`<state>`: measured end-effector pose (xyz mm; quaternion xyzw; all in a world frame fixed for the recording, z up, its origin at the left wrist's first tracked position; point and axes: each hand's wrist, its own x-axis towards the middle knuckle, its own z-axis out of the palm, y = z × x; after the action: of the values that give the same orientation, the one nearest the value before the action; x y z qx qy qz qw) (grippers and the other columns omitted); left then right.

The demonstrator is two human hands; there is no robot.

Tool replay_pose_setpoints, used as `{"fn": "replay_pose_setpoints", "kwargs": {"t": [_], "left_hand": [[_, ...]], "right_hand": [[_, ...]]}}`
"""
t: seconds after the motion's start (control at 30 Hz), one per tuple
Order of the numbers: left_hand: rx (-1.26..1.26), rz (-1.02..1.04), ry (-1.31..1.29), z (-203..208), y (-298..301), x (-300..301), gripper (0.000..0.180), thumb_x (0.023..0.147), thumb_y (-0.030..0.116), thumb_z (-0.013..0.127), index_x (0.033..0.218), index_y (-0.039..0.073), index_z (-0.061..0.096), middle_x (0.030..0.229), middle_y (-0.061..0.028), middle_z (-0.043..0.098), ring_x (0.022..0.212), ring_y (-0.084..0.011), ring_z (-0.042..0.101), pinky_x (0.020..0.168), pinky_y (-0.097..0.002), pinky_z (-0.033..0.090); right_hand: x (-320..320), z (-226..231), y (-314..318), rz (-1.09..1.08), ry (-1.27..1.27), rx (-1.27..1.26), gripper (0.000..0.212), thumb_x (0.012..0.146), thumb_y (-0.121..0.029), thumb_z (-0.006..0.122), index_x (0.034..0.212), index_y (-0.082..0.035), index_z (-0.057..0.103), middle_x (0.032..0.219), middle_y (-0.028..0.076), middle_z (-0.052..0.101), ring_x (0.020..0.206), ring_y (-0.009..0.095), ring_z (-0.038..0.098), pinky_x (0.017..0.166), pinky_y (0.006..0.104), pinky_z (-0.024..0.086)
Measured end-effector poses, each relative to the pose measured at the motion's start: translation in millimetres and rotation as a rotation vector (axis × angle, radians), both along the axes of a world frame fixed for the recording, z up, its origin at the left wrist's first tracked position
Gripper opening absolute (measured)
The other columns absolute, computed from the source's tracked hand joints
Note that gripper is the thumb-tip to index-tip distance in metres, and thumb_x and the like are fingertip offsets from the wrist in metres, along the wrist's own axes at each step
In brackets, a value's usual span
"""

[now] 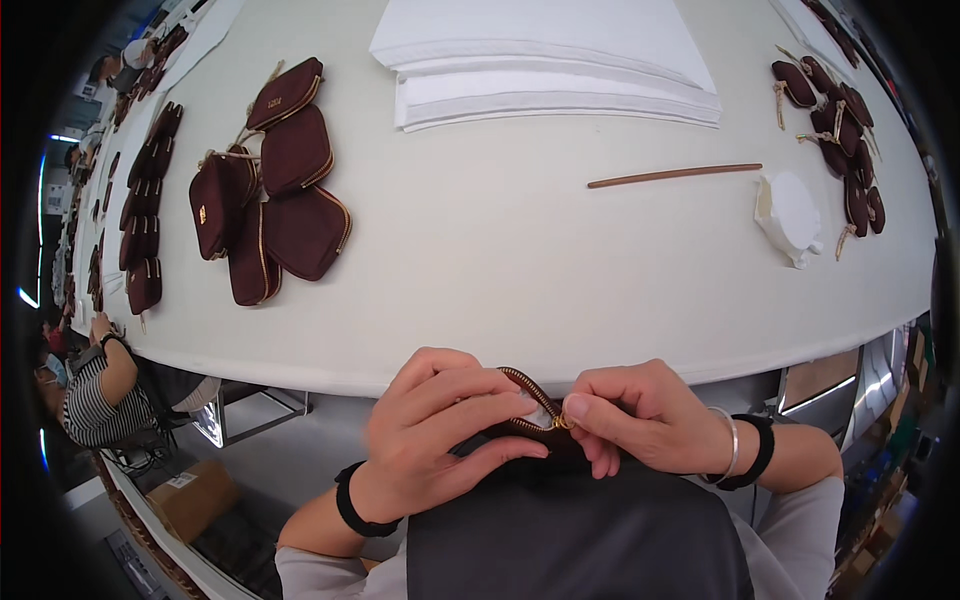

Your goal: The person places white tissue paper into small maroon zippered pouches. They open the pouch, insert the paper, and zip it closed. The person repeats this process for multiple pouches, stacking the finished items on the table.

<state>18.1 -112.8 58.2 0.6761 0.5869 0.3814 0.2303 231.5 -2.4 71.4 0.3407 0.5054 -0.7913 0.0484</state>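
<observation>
Just off the table's near edge, above my dark apron, I hold a small dark brown zip pouch (522, 428) partly unzipped. My left hand (440, 415) grips its body, fingers curled over the opening, where something white shows inside. With thumb and forefinger, my right hand (632, 412) pinches the gold zipper pull (563, 421) at the pouch's right end. Most of the pouch is hidden behind my left fingers and below the opening.
A cluster of maroon pouches (297, 150) lies on the left of the white table (480, 270), with smaller ones (850, 130) at far right. Stacked white sheets (560, 85), a thin brown stick (675, 176) and a crumpled white piece (790, 215) lie beyond my hands. A person (100, 395) sits at left.
</observation>
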Motion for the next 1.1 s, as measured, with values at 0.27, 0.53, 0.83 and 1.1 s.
{"fn": "replay_pose_setpoints", "kwargs": {"t": [0.27,0.53,0.83,1.1], "left_hand": [[-0.084,-0.147,-0.072,-31,19,15,0.037,0.064,0.016,0.091,0.097,0.013,0.073,0.098,0.0000,0.070,0.093,-0.0251,0.059,0.077,-0.0346,0.051],[-0.214,-0.269,-0.050,-25,34,36,0.033,0.064,0.015,0.091,0.090,0.010,0.072,0.091,-0.0024,0.071,0.088,-0.0250,0.061,0.075,-0.0344,0.051],[-0.129,-0.179,-0.166,-20,36,21,0.032,0.068,0.019,0.092,0.093,0.009,0.073,0.094,-0.0035,0.069,0.084,-0.0225,0.062,0.076,-0.0343,0.051],[-0.288,-0.335,-0.330,-8,52,3,0.044,0.064,0.020,0.096,0.094,0.007,0.066,0.117,-0.0106,0.062,0.092,-0.0222,0.068,0.079,-0.0324,0.055]], "right_hand": [[39,-56,-26,-0.052,0.085,-0.174,0.041,0.108,-0.035,0.050,0.083,-0.004,0.059,0.067,-0.005,0.047,0.057,0.005,0.039,0.052,0.0233,0.033],[57,-38,-5,-0.047,-0.044,-0.180,0.036,0.104,-0.031,0.058,0.078,-0.007,0.062,0.062,-0.008,0.046,0.053,0.002,0.034,0.048,0.0223,0.026],[37,-28,3,-0.148,0.178,0.178,0.032,0.104,-0.025,0.057,0.083,-0.002,0.062,0.065,-0.002,0.053,0.061,0.004,0.042,0.055,0.0237,0.036],[35,-35,-8,-0.093,0.362,0.108,0.026,0.107,-0.024,0.052,0.094,-0.004,0.061,0.071,0.000,0.059,0.062,0.007,0.048,0.058,0.0253,0.040]]}}
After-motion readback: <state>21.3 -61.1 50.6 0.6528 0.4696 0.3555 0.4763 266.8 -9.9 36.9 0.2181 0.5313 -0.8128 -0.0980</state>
